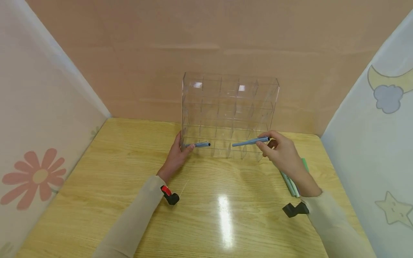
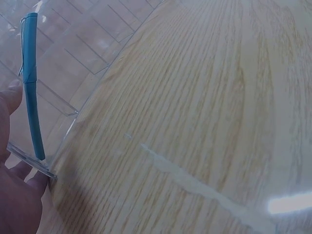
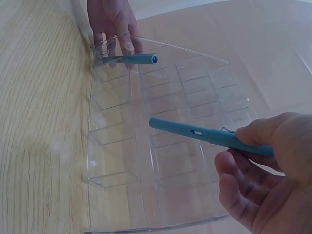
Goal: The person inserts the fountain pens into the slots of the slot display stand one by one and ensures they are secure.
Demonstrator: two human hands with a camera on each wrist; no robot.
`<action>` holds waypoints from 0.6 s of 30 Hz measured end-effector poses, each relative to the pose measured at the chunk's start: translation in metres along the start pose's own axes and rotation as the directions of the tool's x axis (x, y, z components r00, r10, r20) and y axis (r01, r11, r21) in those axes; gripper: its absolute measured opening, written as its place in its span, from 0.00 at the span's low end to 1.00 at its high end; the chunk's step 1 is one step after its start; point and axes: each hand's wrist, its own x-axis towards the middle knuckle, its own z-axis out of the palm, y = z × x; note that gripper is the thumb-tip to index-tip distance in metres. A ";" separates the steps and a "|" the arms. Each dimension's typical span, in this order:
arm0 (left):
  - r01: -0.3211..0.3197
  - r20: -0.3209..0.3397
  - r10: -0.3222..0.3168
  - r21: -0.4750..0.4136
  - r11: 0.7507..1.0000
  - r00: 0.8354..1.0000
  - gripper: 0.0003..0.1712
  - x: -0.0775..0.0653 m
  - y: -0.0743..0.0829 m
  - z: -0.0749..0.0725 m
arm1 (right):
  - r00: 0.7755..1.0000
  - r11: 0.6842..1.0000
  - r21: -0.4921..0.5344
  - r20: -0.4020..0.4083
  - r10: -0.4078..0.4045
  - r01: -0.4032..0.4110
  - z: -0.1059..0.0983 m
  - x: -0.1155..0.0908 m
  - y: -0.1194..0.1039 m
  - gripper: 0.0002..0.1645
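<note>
A clear acrylic organizer (image 1: 226,139) with rows of small compartments stands upright in the head view. My left hand (image 1: 174,157) holds its lower left corner, fingers around the side wall and thumb in front. One blue pen (image 2: 30,87) lies in the bottom row at that corner, its capped end sticking out beside the thumb; the thumb partly overlaps it in the right wrist view. My right hand (image 1: 284,154) pinches a second blue pen (image 3: 195,131) by its clip end between thumb and fingers. This pen points left, in front of the organizer's bottom row at the right.
Several green pens (image 1: 292,184) lie on the wooden table (image 1: 206,215) at the right, partly hidden under my right forearm. A brown backdrop (image 1: 145,71) rises behind the organizer. White printed panels (image 1: 361,143) border the table on both sides.
</note>
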 end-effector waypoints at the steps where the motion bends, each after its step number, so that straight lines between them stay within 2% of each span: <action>1: 0.003 -0.002 -0.003 -0.001 1.000 1.000 0.49 -0.001 0.000 0.000 | 1.000 1.000 -0.001 0.006 0.002 -0.002 0.001 0.001 0.000 0.19; 11: 0.022 0.004 -0.022 0.002 1.000 1.000 0.49 -0.003 0.000 -0.001 | 0.999 0.998 0.055 0.044 -0.029 0.027 0.019 0.013 -0.003 0.17; 18: 0.005 0.005 -0.005 -0.018 1.000 1.000 0.48 0.004 0.002 0.008 | 0.998 0.998 0.065 0.058 -0.006 0.002 0.024 0.018 -0.005 0.17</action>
